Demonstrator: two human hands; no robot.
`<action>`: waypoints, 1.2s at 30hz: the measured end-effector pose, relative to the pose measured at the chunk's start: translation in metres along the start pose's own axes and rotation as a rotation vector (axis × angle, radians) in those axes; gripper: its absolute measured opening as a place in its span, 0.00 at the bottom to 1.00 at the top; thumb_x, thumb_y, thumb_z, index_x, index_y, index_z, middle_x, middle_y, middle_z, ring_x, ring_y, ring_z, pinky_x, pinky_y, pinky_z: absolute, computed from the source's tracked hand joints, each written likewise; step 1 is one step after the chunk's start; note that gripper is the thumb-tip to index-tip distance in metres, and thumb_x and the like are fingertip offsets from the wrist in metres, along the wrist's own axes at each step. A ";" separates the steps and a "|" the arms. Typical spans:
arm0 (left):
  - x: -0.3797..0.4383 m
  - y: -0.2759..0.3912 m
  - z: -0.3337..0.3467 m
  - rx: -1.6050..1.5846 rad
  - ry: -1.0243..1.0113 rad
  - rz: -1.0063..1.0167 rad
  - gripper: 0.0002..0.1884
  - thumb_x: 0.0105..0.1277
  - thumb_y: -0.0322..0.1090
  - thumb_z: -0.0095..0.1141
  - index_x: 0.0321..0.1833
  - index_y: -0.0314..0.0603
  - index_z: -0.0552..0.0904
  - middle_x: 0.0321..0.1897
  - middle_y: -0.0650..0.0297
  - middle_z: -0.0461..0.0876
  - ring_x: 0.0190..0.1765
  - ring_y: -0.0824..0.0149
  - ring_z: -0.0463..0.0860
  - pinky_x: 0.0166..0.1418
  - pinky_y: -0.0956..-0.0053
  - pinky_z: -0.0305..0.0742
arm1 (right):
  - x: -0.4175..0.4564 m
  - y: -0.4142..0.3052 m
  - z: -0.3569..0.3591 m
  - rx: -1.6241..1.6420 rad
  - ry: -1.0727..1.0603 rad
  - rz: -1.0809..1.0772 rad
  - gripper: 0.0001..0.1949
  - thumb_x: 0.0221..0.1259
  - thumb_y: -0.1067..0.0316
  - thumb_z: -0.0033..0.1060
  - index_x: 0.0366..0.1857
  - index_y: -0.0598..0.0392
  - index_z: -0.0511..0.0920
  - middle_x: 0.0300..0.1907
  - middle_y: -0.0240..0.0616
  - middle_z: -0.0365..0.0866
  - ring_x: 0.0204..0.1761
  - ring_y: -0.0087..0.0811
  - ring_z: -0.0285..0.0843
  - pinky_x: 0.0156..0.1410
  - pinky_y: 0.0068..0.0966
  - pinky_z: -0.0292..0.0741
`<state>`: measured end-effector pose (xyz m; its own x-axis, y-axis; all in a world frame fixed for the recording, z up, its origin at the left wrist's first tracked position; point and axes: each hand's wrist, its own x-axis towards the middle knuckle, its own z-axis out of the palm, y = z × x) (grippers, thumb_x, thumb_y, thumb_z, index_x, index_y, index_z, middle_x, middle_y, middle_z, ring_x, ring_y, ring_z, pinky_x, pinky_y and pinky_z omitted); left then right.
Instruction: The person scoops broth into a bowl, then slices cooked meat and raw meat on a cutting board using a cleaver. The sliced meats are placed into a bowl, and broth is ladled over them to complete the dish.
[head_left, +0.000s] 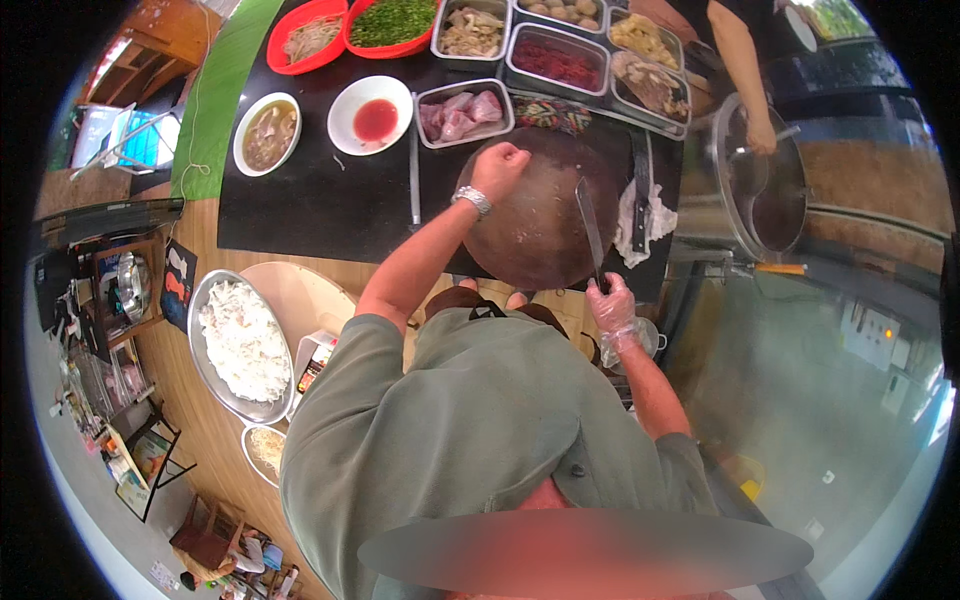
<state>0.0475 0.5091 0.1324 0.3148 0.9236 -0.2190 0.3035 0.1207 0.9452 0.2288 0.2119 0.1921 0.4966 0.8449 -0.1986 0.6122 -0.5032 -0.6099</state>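
Observation:
My right hand, in a clear plastic glove, grips the dark handle of a knife. The blade lies over the right side of a round, dark brown chopping block. My left hand is above the block's upper left part, its fingers curled closed and nothing visible in them. A silver metal watch band circles that wrist. Just beyond the block, a metal tray holds pieces of raw-looking meat. To the block's right, a second knife rests on a crumpled white cloth.
Bowls of soup and red liquid stand at the left on the black table. Ingredient trays and red baskets line the back. Another person's hand holds a ladle over a large pot. White noodles fill a metal bowl.

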 end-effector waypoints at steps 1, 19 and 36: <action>-0.004 0.001 0.019 0.103 0.025 0.004 0.16 0.68 0.45 0.63 0.34 0.36 0.85 0.24 0.63 0.85 0.28 0.64 0.82 0.37 0.66 0.77 | -0.001 0.006 -0.002 0.009 0.015 0.004 0.17 0.60 0.58 0.72 0.44 0.63 0.83 0.34 0.51 0.88 0.38 0.49 0.90 0.43 0.39 0.83; -0.049 -0.011 0.046 0.604 -0.193 0.253 0.31 0.55 0.35 0.73 0.64 0.41 0.80 0.54 0.47 0.84 0.59 0.45 0.82 0.64 0.55 0.78 | 0.005 0.009 0.004 0.228 -0.119 0.086 0.22 0.62 0.54 0.70 0.45 0.68 0.84 0.36 0.59 0.88 0.40 0.53 0.89 0.46 0.39 0.81; -0.009 -0.049 -0.162 0.002 1.099 -0.063 0.29 0.69 0.45 0.67 0.59 0.22 0.74 0.45 0.49 0.82 0.42 0.58 0.84 0.50 0.62 0.80 | 0.034 -0.013 -0.001 -0.244 -0.050 -0.459 0.17 0.61 0.57 0.70 0.48 0.55 0.80 0.41 0.47 0.84 0.40 0.52 0.87 0.43 0.43 0.85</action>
<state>-0.1161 0.5538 0.1276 -0.6729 0.7365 0.0692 0.2928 0.1793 0.9392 0.2384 0.2471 0.1946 0.1168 0.9931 0.0074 0.8887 -0.1012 -0.4472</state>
